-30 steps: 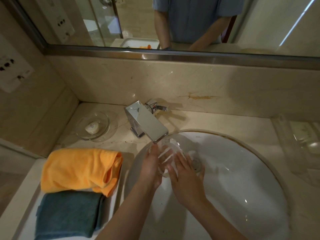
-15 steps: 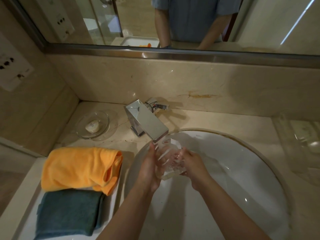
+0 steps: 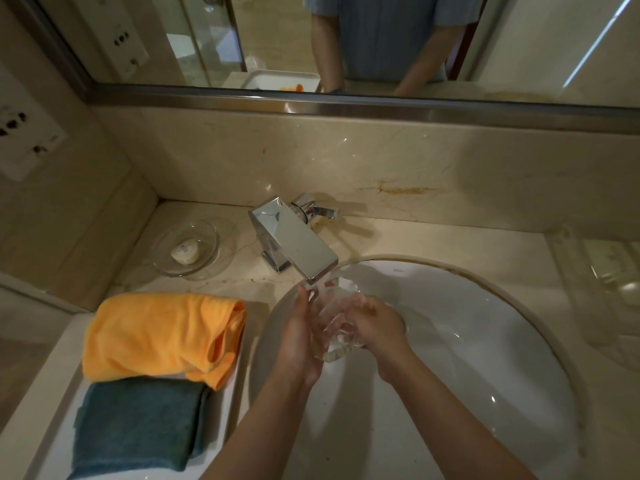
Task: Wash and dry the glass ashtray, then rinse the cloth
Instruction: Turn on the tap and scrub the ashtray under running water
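Under the spout of the chrome faucet [image 3: 294,237], just below centre frame, the glass ashtray [image 3: 334,327] sat tilted between both hands over the white sink [image 3: 485,341], with water running down onto it. The left hand [image 3: 299,336] was cupped against its left side, fingers pointing up toward the spout, and the right hand [image 3: 375,322] was curled over its right side, so the two hands held it from both flanks. The ashtray was clear of the basin floor, held up in the stream. Over at the left of the frame, an orange cloth [image 3: 162,336] lay folded on a white tray [image 3: 52,445], with a teal cloth [image 3: 138,424] folded just below it, the two touching along one edge. Further up, left of the faucet, a clear glass dish [image 3: 187,247] rested on the marble tabletop [image 3: 433,240] with a small pale bar of soap [image 3: 185,251] in it. Across the top of the frame, the mirror [image 3: 346,39] showed the person's torso and forearms in a blue short-sleeved shirt.
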